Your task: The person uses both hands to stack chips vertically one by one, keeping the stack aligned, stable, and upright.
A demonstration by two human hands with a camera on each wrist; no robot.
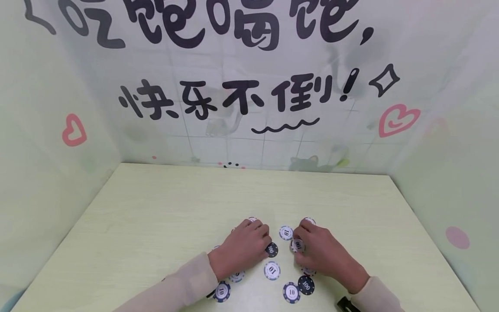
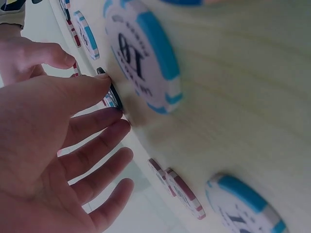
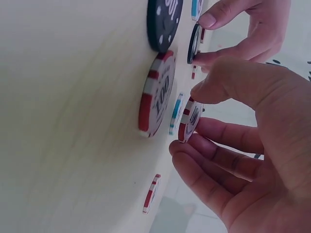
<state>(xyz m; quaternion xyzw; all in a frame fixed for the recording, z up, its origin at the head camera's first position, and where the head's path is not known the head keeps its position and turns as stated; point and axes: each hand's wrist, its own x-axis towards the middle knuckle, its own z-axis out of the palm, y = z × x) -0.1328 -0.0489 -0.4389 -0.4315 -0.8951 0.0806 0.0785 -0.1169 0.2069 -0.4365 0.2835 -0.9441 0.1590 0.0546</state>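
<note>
Right grip (image 1: 324, 253), red-edged chip (image 3: 191, 121) pinched by rim; left grip (image 1: 243, 247), black chip (image 3: 194, 42) likewise

A pale, wood-grained counter (image 1: 156, 195) spans the bottom of the head view. Behind it, a whitish back wall (image 1: 241, 151) carries large black lettering (image 1: 243, 96) across the upper frame. The pale green left wall (image 1: 31, 195) shows a pink heart (image 1: 73, 142), the right wall (image 1: 448, 173) a pink oval (image 1: 458, 237) at lower right.

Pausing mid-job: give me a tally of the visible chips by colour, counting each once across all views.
Round, flat blue-and-white plastic-looking chips: 6
Round, flat red-and-white plastic-looking chips: 5
Round, flat black plastic-looking chips: 2
Total visible: 13, some partly covered
</note>
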